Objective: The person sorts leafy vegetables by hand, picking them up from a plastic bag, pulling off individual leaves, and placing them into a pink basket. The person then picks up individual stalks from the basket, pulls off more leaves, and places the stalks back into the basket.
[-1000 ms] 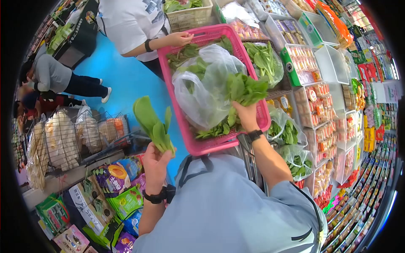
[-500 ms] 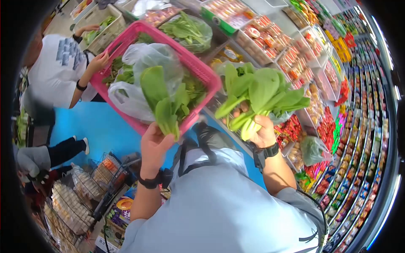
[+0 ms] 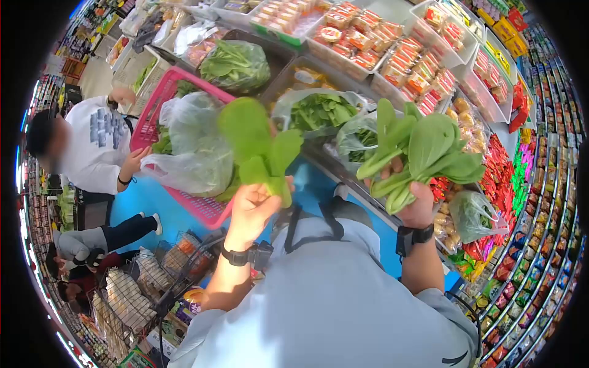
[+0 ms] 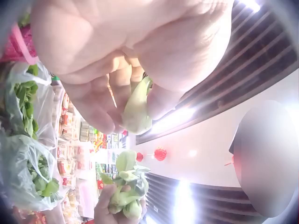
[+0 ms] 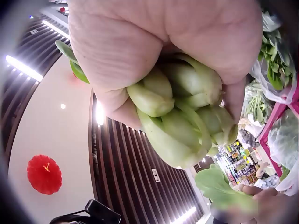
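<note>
Around the base of one leafy green curl the fingers of my left hand; the left wrist view shows its pale stem between thumb and fingers. My right hand grips several leafy greens by their stems, leaves fanning up and outward. Seen from the right wrist, the thick pale stem ends bunch together under the palm. The two hands are apart, in front of the body. Beyond the left hand is a pink basket with a clear plastic bag and greens inside.
A person in a white shirt touches the basket's left side. Bagged greens and bins of packaged snacks line the far side and right. At lower left stands a wire cart; another person is farther off.
The right hand came away from over the basket, now with a bunch of greens. The left hand, still gripping its green, moved right. The view turned rightward, so the basket appears farther left.
</note>
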`<action>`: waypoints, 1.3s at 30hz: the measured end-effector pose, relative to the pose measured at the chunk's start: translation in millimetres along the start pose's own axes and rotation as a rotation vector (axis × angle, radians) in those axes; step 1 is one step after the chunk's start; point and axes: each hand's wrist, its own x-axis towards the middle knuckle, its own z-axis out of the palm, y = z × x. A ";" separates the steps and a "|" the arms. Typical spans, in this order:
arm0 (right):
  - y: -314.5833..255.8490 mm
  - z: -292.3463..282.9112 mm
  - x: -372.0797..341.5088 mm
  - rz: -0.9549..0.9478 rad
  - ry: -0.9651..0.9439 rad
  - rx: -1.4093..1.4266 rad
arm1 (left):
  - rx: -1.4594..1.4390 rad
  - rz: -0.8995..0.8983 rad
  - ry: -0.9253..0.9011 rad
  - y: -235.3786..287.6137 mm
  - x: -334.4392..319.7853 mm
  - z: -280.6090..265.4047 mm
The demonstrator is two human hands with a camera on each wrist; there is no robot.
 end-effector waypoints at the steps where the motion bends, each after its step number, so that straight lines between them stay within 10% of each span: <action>1: -15.4 -19.9 -2.5 0.001 -0.020 -0.034 | 0.028 0.046 -0.015 -14.9 10.2 7.2; 10: -95.5 -76.6 -17.9 0.040 0.093 -0.091 | 0.760 0.250 0.252 -49.7 109.1 40.5; 16: -104.6 -69.2 -0.1 -0.009 0.083 -0.121 | 1.130 0.399 0.013 -93.5 233.5 8.8; 31: -80.6 -66.0 -3.5 0.019 0.225 -0.108 | 1.235 0.375 -0.189 -113.6 389.4 -29.1; 39: -83.3 -55.0 9.7 0.023 0.259 -0.127 | 1.388 0.031 -0.393 -125.7 415.1 -60.1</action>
